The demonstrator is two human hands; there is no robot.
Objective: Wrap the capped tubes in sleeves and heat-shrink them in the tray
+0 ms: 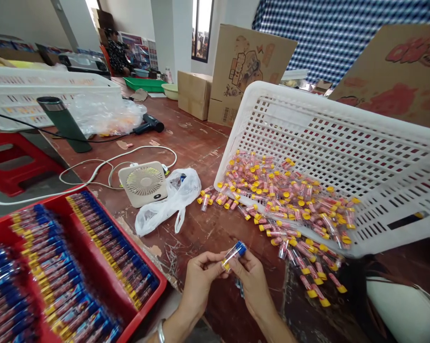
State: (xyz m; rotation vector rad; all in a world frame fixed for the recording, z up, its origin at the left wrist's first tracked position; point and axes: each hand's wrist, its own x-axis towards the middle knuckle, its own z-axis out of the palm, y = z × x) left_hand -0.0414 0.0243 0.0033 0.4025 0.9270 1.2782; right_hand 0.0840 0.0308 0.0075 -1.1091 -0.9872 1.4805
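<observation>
both hands at lower middle, fingertips pinched together on one clear tube [234, 256]. left hand [200, 277] grips it from the left, at the yellow-capped end; right hand [253, 277] grips from the right, thumb on the near side, fingers partly hidden. tube sits between the two hands, tilted, blue end up and to the right, yellow end low and toward left hand. silver bracelet [161, 330] on left wrist. something small shows below the held tube, too hidden to tell what.

both hands over the worn red-brown table [200, 143]. red tray [160, 287] to the left of left hand, holding rows of blue-and-yellow-ended tubes [111, 244]. white perforated basket [293, 109] tilted to the right and beyond, yellow-capped tubes [268, 190] piled in it and spilling over its edge onto table, nearest ones just beside right hand.

ahead of left hand: white plastic bag [154, 216], touching or just beside small square fan [145, 182]. farther off, dark green thermos [65, 125], black hair dryer [151, 124], printed cardboard box [250, 66]. seated person [116, 53] in background.
</observation>
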